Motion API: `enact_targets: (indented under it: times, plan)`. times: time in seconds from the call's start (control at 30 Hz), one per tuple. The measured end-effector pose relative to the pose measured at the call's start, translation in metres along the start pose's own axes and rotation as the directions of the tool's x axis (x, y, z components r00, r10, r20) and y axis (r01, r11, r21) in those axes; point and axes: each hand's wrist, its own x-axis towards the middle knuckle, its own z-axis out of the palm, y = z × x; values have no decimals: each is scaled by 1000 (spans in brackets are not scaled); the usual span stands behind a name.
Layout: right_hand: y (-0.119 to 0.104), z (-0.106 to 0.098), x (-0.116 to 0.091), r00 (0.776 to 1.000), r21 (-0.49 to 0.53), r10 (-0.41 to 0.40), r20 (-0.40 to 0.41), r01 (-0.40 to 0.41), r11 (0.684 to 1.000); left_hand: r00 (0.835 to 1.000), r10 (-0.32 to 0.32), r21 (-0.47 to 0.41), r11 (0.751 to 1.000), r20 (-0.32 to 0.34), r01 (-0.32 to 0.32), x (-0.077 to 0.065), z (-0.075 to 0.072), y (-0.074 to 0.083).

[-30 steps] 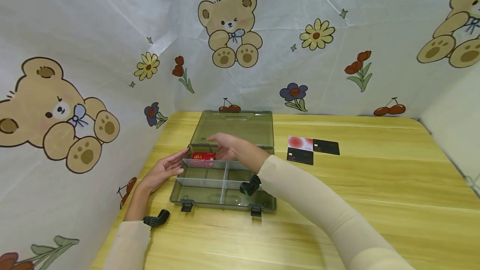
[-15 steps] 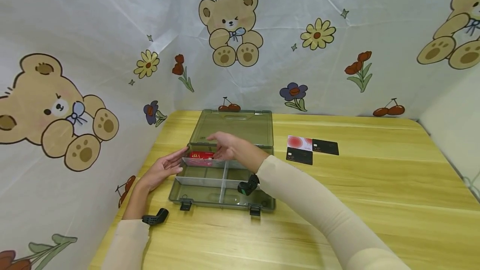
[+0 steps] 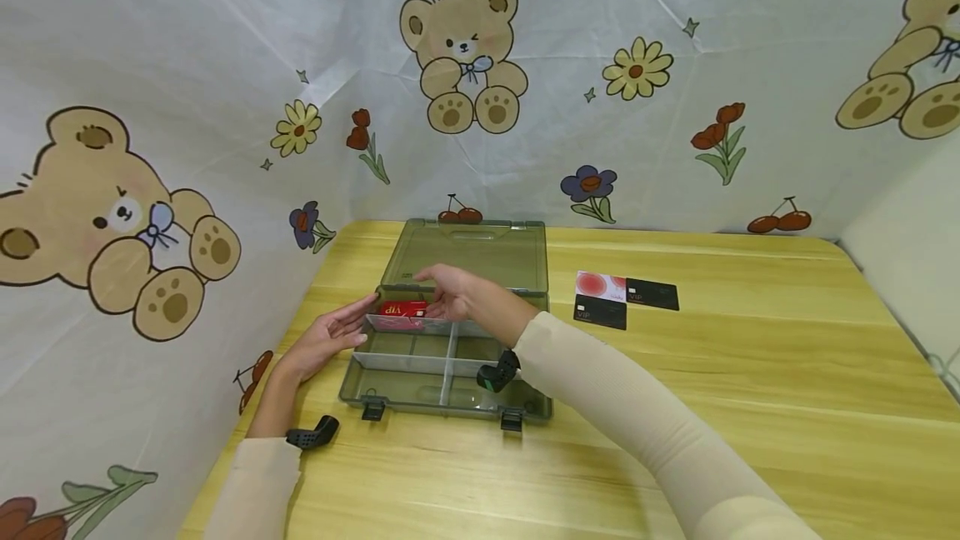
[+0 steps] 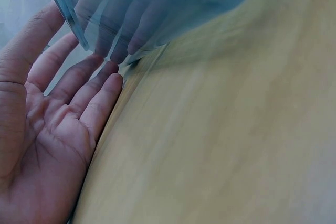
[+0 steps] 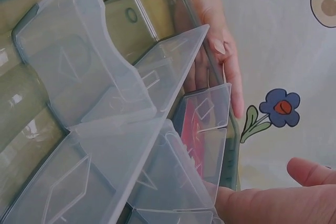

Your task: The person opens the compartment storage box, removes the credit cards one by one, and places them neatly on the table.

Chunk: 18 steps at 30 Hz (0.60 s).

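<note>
A translucent green compartment box [image 3: 408, 400] lies on the table with its lid [image 3: 487, 261] folded back. A red VIP card [image 3: 401, 309] is in its back left compartment, its lower part showing through the frosted divider [image 5: 173, 72]. My right hand [image 3: 457, 294] reaches into that compartment. Its fingers dip to the card's right end and are partly hidden, while the thumb [image 5: 310, 171] stands up apart from the card. My left hand [image 3: 326, 344] is at the box's left side, its fingers [image 4: 97, 106] extended with their tips at the wall.
To the right of the box, a white and pink card [image 3: 600, 286] and two black VIP cards [image 3: 600, 312] lie flat on the wooden table [image 3: 735, 373]. Two black latches [image 3: 373, 412] stick out from the box's front. A bear-print cloth [image 3: 540, 148] hangs behind and at the left.
The red card has shifted slightly and tilted, with my right fingertips at its right end. My left hand keeps its place at the box.
</note>
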Motion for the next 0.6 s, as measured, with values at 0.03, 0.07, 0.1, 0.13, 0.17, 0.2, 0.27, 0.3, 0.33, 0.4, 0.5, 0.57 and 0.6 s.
enact_targets:
  times: [0.03, 0.07, 0.1, 0.13, 0.17, 0.2, 0.27, 0.3, 0.33, 0.4, 0.5, 0.57, 0.6]
  plan:
    - [0, 0, 0, 1000, 0, -2, -1, 2, 1000, 1000, -2, -1, 1000, 0, 2, 0, 0, 0]
    - [1, 0, 0, 1000, 0, -7, -3, 7, 1000, 1000, -4, -1, 1000, -1, 4, 0, 0, 0]
    - [1, 0, 0, 1000, -2, -12, -2, 12, 1000, 1000, -6, -3, 1000, -3, 6, 0, 0, 0]
    - [1, 0, 0, 1000, -6, -20, -1, 20, 1000, 1000, -7, -4, 1000, -3, 7, 0, 0, 0]
    - [2, 0, 0, 1000, -12, -31, 0, 31, 999, 1000, -8, -5, 1000, -3, 8, 1, 0, 0]
    - [2, 0, 0, 999, -18, -40, 2, 40, 999, 1000, -8, -6, 1000, -4, 8, 1, -1, 0]
    - [3, 0, 0, 999, -32, -53, 5, 53, 998, 1000, -7, -9, 1000, -5, 7, 1, -1, -1]
    - [3, 0, 0, 998, -38, -60, 6, 60, 998, 1000, -8, -11, 1000, -6, 8, 1, -1, -1]
    - [4, 0, 0, 998, -46, -68, 6, 68, 997, 1000, -6, -9, 1000, -5, 6, 1, -1, -1]
    - [5, 0, 0, 997, -52, -79, 0, 79, 995, 1000, -4, -9, 1000, -5, 4, 1, -1, -1]
    - [6, 0, 0, 994, -61, -111, -7, 111, 992, 1000, -3, -9, 1000, -6, 3, 1, 0, -1]
    - [7, 0, 0, 991, -68, -137, -7, 136, 988, 1000, -3, -10, 1000, -8, 3, 1, 0, -1]
    - [8, -1, 1, 988, -75, -153, -9, 152, 986, 1000, -4, -10, 1000, -8, 3, 1, 0, -1]
